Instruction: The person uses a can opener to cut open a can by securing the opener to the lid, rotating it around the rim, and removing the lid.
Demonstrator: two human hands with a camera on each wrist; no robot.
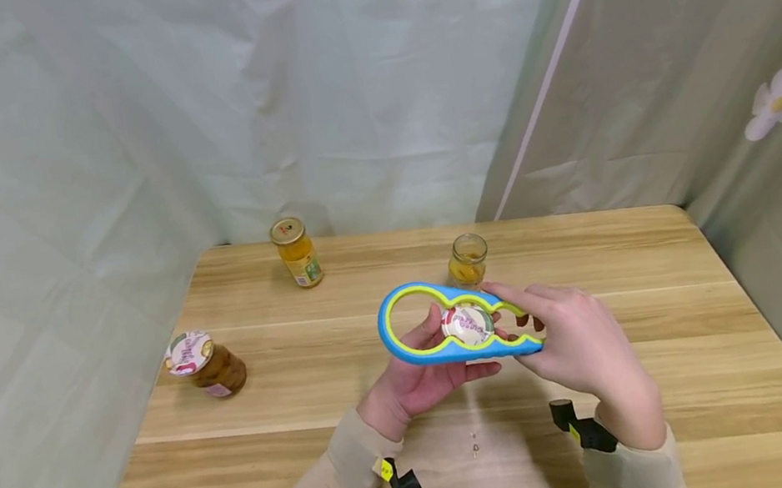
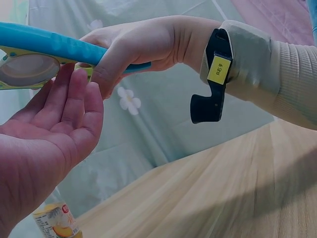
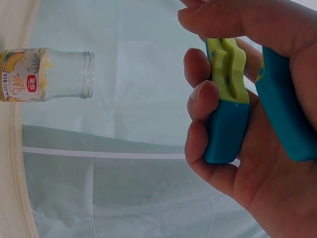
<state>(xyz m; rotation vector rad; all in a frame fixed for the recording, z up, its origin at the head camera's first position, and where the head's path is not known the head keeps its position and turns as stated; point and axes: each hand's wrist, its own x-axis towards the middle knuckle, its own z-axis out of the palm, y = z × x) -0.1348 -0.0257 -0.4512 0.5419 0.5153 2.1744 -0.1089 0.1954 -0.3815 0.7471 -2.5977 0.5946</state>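
My right hand [image 1: 581,338] grips the two handles of a blue and lime-green jar opener [image 1: 386,331], fingers curled round them in the right wrist view. A white printed jar lid [image 1: 467,324] sits in the opener's middle opening. From below, the left wrist view shows the lid's bare underside [image 2: 29,68], with no jar under it. Palm up, my left hand [image 1: 423,383] is beneath the opener, its fingers extended and fingertips right at the lid and handle. Behind the hands stands a lidless glass jar [image 1: 467,264] with yellow fruit in it.
A closed jar of yellow fruit [image 1: 299,259] stands at the back left of the wooden table [image 1: 275,430]. Another jar [image 1: 222,373], brown inside with a printed lid, is near the left edge. Small drops [image 1: 475,448] lie before the hands. Pale curtains [image 1: 339,100] hang behind.
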